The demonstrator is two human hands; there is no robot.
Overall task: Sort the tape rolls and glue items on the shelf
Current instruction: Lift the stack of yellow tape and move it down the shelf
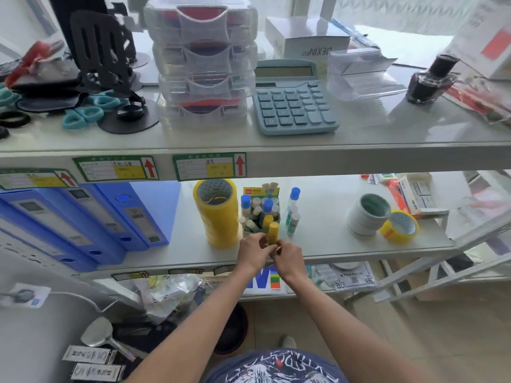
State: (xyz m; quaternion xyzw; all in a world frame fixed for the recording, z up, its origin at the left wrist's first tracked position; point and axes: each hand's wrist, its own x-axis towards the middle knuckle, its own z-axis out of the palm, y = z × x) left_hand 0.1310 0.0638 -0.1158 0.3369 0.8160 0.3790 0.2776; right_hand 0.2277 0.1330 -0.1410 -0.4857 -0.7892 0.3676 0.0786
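On the middle shelf [318, 244] a tall stack of yellow tape rolls [217, 214] stands left of a small green box of glue sticks [260, 211]. My left hand [253, 251] and my right hand [289, 257] meet just in front of the box, both gripping a yellow glue stick [273, 232] held upright. Three blue-capped glue bottles [293, 210] stand right of the box. Farther right sit a stack of white tape rolls [365, 215] and a single yellow tape roll [399, 226] leaning against it.
Blue binders [83, 222] fill the shelf's left side. Small boxes [417, 194] lie at the far right. The upper shelf carries a blue calculator [293, 103], stacked clear cases [204, 64], scissors [83, 114] and an ink bottle [431, 81]. Clutter lies below.
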